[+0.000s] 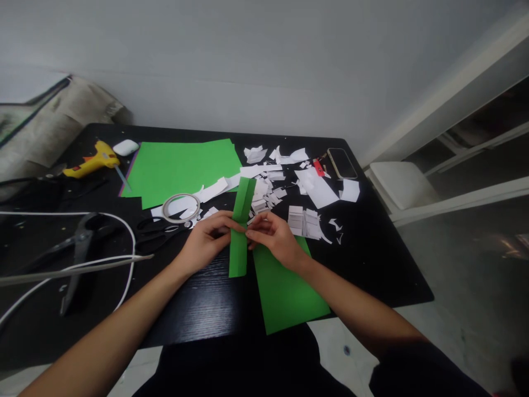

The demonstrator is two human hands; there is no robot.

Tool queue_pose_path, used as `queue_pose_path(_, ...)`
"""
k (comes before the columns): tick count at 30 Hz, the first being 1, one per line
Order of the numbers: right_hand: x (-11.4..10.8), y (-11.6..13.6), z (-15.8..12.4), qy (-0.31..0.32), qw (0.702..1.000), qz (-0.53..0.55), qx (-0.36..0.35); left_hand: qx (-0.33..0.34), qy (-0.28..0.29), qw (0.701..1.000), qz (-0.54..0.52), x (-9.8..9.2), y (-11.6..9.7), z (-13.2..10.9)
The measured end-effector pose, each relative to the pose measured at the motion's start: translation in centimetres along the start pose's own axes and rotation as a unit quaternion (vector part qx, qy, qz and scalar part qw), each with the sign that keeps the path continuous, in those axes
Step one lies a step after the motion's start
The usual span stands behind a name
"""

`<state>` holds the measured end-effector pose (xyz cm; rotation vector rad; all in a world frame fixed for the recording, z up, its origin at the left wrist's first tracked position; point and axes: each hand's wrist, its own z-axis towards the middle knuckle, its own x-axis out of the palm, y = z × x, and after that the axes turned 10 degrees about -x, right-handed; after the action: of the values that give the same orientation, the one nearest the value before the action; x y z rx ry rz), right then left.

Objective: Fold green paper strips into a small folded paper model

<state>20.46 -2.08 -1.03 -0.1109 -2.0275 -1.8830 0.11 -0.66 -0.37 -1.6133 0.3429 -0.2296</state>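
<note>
A long folded strip of green paper (240,231) stands lengthwise over the black table (198,309), held at its middle by both hands. My left hand (206,238) pinches its left edge with fingers closed. My right hand (275,234) pinches its right edge the same way. Under my right wrist lies a larger green sheet (285,292) that overhangs the table's front edge. A heap of white paper scraps (285,190) lies just beyond the strip.
A big green sheet (182,168) lies at the back left. Tape roll (181,207) and black scissors (159,231) sit left of my hands. Yellow glue gun (91,160), pliers (76,248) and white cable (124,259) occupy the far left. A phone (342,163) lies back right.
</note>
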Motion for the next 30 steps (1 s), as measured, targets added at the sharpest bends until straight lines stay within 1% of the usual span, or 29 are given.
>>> queue_pose_path(2, -0.06, -0.04, 0.08, -0.007, 1.0, -0.005, -0.009, 0.001, -0.009, 1.0, -0.003, 0.05, -0.03, -0.02)
queue_pose_path(5, -0.09, 0.0, 0.1, -0.016, 1.0, -0.012, -0.022, 0.004, -0.04, 0.999, 0.018, 0.01, -0.19, 0.01)
queue_pose_path(8, -0.1, 0.09, 0.04, -0.017, 0.999, -0.017, -0.035, -0.012, -0.059, 0.998, 0.018, -0.07, -0.41, 0.06)
queue_pose_path(14, -0.18, 0.12, 0.01, -0.01, 0.998, -0.027, -0.049, -0.029, -0.048, 0.998, 0.002, -0.05, -0.33, 0.06)
queue_pose_path(21, -0.24, 0.37, -0.11, 0.002, 0.996, -0.076, -0.054, -0.033, -0.045, 0.998, -0.006, -0.01, -0.26, 0.06)
queue_pose_path(30, -0.23, 0.13, -0.08, -0.003, 0.996, -0.075, -0.053, -0.031, -0.043, 0.999, -0.008, 0.09, -0.1, 0.15)
